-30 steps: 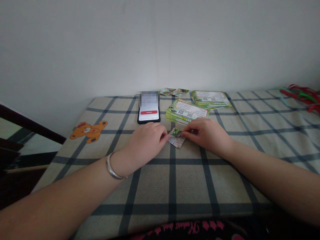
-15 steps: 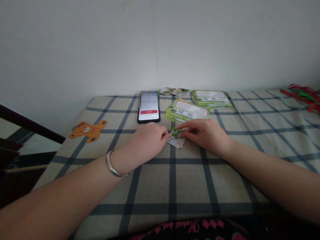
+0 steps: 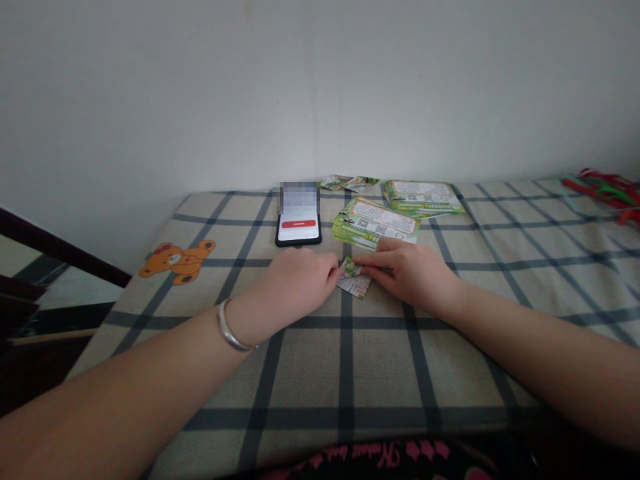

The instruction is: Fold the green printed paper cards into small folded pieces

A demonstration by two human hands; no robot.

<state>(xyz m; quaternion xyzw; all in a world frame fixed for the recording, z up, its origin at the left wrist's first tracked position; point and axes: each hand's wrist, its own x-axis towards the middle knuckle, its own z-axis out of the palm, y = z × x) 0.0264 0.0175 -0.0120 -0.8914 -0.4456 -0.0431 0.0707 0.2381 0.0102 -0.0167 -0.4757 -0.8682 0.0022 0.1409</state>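
Observation:
A small folded piece of printed paper [image 3: 355,285], white with a green patch, lies on the checked cloth between my hands. My left hand [image 3: 303,280] is closed, thumb and fingers pinching the paper's left edge. From the other side, my right hand [image 3: 415,270] grips its right part, thumb and index finger pressed together there. The fingers of both hands cover part of the paper. Just beyond my right hand is a fanned stack of green printed leaflets [image 3: 373,223]. A phone [image 3: 299,230] with a lit screen lies beyond my left hand.
A second leaflet stack [image 3: 425,197] lies farther right, near the wall. Several folded paper pieces [image 3: 347,182] sit at the back beside the phone. A bear picture [image 3: 179,261] is on the left of the cloth [image 3: 310,373]. Red and green items [image 3: 607,190] lie far right.
My right thumb and index finger have come together on the paper, after being more apart. My left hand has shifted slightly right.

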